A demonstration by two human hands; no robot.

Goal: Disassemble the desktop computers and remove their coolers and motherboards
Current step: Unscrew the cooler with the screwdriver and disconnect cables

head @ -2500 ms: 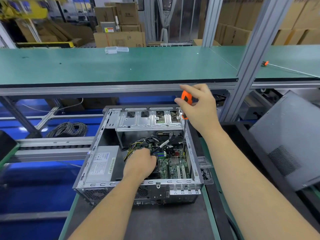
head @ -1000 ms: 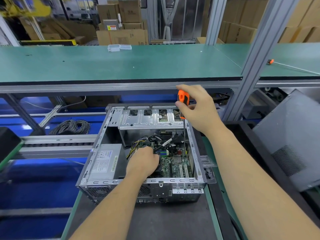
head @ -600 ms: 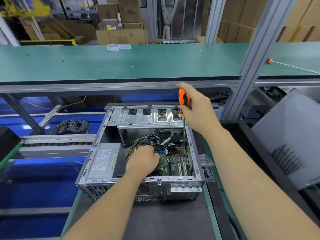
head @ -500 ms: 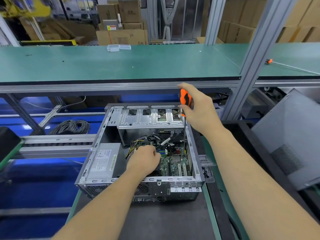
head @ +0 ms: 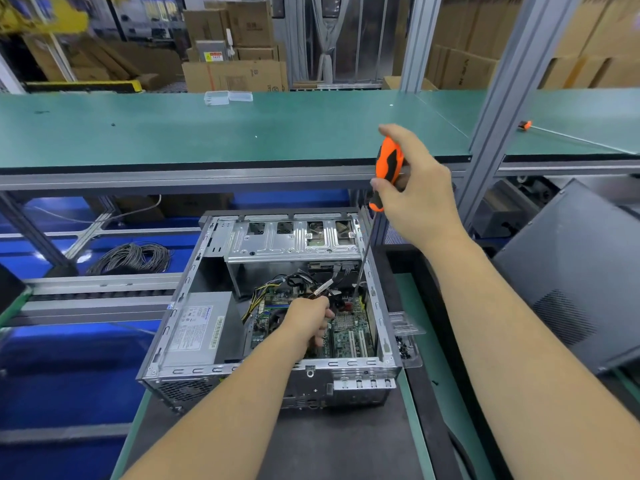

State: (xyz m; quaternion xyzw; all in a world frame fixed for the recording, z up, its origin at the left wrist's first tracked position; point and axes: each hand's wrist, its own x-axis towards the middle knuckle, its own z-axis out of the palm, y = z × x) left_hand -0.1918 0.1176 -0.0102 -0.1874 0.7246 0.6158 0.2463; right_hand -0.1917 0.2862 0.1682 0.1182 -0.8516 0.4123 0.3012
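Note:
An open desktop case [head: 180, 327] lies on its side on the dark mat in front of me. Inside it I see the green motherboard [head: 349, 336], a grey power supply [head: 197, 329] on the left and a metal drive cage [head: 294, 242] at the far end. My left hand [head: 308, 318] reaches down into the case over the black cooler [head: 275, 320], its fingers closed among the cables there. My right hand [head: 415, 192] grips an orange-and-black screwdriver [head: 386, 168] upright; its long shaft runs down to the motherboard's far right corner.
A green shelf [head: 242, 129] spans above the case, held by an aluminium post [head: 498, 109]. The removed grey side panel [head: 575, 271] leans at the right. A clear tray with small screws [head: 407, 337] sits beside the case. Coiled cable [head: 131, 258] lies at the left.
My right hand has lifted slightly with the screwdriver, its tip staying at the board's far right corner. My left hand has shifted a little toward the cables beside the cooler.

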